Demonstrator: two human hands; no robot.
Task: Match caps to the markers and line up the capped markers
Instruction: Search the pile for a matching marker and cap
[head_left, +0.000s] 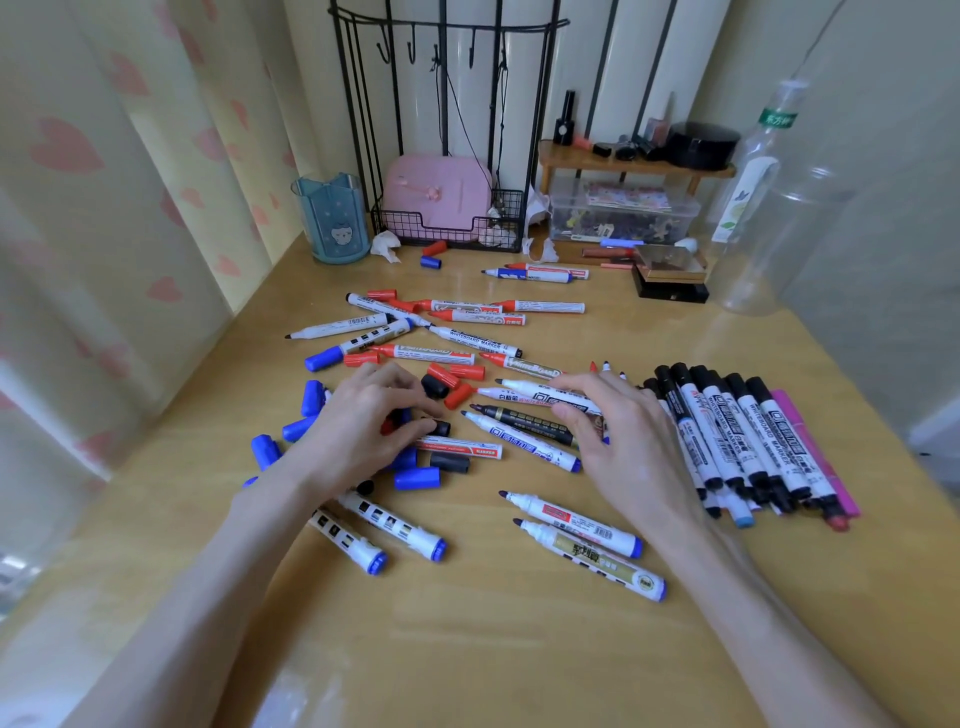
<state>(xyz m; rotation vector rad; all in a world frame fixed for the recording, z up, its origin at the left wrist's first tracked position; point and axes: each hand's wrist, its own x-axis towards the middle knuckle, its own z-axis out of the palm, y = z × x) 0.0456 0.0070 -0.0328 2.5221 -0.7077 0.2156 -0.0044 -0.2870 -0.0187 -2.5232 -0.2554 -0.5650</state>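
Markers (571, 519) with blue ends lie uncapped nearest you. Your left hand (358, 431) pinches a black cap (442, 429) among loose blue caps (417, 478); your right hand (623, 436) rests slack-fingered on bare markers (519, 439), beside the capped row (748, 436). Red markers (478, 317) scatter beyond.

The counter (493, 649) is pale yellow wood; the markers (576, 519) are white with blue, red or black ends, and the loose caps (417, 478) share those colours. Left of the black wire rack (400, 226) are a teal cup (335, 218) and a cream curtain (78, 156) with pink hearts.
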